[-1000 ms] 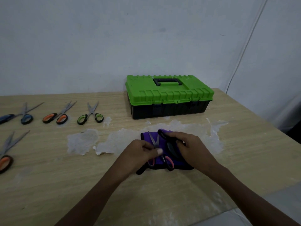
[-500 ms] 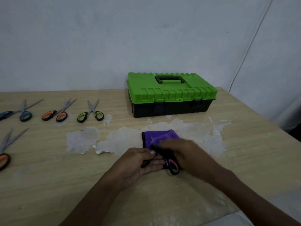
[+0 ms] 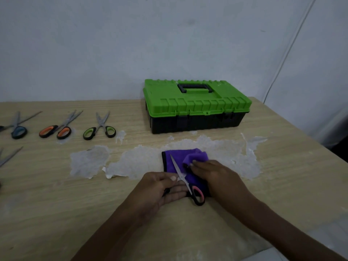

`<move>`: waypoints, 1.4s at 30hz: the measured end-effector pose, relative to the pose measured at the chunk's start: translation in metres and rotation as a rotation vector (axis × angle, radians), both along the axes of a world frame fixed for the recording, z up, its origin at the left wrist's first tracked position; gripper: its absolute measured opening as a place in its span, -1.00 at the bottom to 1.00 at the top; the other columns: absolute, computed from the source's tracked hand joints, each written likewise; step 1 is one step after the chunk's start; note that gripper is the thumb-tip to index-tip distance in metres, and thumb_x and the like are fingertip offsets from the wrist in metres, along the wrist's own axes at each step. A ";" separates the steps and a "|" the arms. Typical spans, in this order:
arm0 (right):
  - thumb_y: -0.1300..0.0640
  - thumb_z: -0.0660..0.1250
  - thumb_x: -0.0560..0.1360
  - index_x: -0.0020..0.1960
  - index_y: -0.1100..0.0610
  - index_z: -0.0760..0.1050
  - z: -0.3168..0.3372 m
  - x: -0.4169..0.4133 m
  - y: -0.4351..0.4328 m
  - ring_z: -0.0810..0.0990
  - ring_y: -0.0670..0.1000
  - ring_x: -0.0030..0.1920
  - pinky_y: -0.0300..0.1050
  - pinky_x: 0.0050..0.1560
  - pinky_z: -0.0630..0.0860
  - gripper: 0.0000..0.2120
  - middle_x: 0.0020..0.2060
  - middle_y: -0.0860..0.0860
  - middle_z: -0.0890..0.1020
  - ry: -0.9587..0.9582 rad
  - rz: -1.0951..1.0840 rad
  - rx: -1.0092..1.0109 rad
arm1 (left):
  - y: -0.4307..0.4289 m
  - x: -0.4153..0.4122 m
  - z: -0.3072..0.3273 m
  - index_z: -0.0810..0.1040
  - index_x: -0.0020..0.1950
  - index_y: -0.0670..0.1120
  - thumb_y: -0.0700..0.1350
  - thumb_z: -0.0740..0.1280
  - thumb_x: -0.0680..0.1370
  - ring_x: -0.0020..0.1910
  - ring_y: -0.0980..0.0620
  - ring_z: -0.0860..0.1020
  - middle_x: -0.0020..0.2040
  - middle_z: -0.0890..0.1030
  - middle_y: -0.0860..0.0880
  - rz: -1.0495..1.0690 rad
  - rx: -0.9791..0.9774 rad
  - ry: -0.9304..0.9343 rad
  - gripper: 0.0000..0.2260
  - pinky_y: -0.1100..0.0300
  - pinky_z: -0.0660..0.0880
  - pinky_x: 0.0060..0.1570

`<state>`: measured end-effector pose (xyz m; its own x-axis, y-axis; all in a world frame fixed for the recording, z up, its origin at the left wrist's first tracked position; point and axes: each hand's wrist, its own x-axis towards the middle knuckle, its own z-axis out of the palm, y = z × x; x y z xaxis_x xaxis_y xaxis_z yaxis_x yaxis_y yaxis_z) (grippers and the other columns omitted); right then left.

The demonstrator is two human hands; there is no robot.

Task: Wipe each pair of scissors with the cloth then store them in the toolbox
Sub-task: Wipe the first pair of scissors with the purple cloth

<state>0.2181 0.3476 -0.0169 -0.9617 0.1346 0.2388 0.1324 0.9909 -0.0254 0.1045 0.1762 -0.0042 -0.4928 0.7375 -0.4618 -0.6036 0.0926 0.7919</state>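
A pair of pink-handled scissors (image 3: pixel 190 185) lies on a purple cloth (image 3: pixel 174 160) in the middle of the table, blades pointing away from me. My left hand (image 3: pixel 160 189) pinches the scissors near the pivot with thumb and fingers. My right hand (image 3: pixel 212 176) grips a bunched fold of the cloth just right of the blades. The green-lidded toolbox (image 3: pixel 195 104) stands shut behind the cloth. Green-handled scissors (image 3: pixel 99 129), orange-handled scissors (image 3: pixel 60 129) and blue-handled scissors (image 3: pixel 17 129) lie in a row at the left.
The wooden table (image 3: pixel 282 166) has peeled white patches around the cloth. Another pair of scissors (image 3: pixel 9 157) pokes in at the left edge. The table's right edge runs diagonally near the wall, where a white cable (image 3: pixel 282 59) hangs.
My right hand has pulled a fold of the cloth off the blades toward the far right, so the blades show again. My left hand stays on the scissors.
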 end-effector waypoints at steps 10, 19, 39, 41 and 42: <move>0.27 0.37 0.41 0.35 0.06 0.45 0.002 -0.026 -0.016 0.51 0.07 0.20 0.00 0.18 0.50 -0.48 0.27 -0.02 0.55 -0.075 0.189 -0.169 | 0.000 -0.005 -0.002 0.56 0.18 -0.34 -0.29 0.21 0.64 0.04 -0.16 0.70 0.04 0.70 -0.28 -0.055 0.005 0.012 -0.79 0.04 0.65 0.03; 0.32 0.21 0.49 0.31 0.00 0.48 0.007 -0.067 0.009 0.51 0.09 0.12 0.05 0.04 0.55 -0.55 0.19 -0.03 0.59 -0.040 0.057 -0.183 | -0.003 -0.003 0.002 0.59 0.05 -0.33 -0.31 0.25 0.62 -0.04 -0.16 0.72 -0.04 0.71 -0.30 0.002 0.005 -0.024 -0.85 0.06 0.68 -0.08; 0.15 0.26 0.55 0.48 -0.11 0.23 0.007 -0.007 -0.012 0.40 0.01 0.25 -0.06 0.09 0.51 -0.45 0.41 -0.13 0.39 -0.121 0.075 -0.066 | -0.003 -0.002 0.002 0.57 0.10 -0.33 -0.30 0.24 0.62 -0.05 -0.16 0.72 -0.04 0.71 -0.29 -0.014 -0.004 0.019 -0.85 0.10 0.68 -0.12; 0.14 0.23 0.57 0.53 -0.08 0.08 0.009 -0.013 0.002 0.31 0.04 0.30 -0.07 0.12 0.46 -0.40 0.48 -0.10 0.27 -0.112 -0.084 0.025 | -0.003 -0.002 0.002 0.57 0.09 -0.32 -0.30 0.25 0.62 -0.04 -0.16 0.72 -0.05 0.71 -0.29 -0.003 -0.017 0.033 -0.86 0.07 0.68 -0.10; 0.14 0.22 0.57 0.54 -0.07 0.07 0.013 -0.015 0.004 0.29 0.05 0.30 -0.08 0.12 0.45 -0.40 0.48 -0.08 0.26 -0.120 -0.137 0.037 | -0.003 -0.002 0.002 0.57 0.09 -0.32 -0.30 0.25 0.62 -0.04 -0.16 0.72 -0.05 0.71 -0.28 0.004 -0.021 0.040 -0.86 0.06 0.68 -0.08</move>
<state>0.2028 0.3514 -0.0037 -0.9569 0.2593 0.1307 0.2658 0.9634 0.0352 0.1029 0.1734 -0.0024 -0.5140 0.7257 -0.4573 -0.5722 0.1071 0.8131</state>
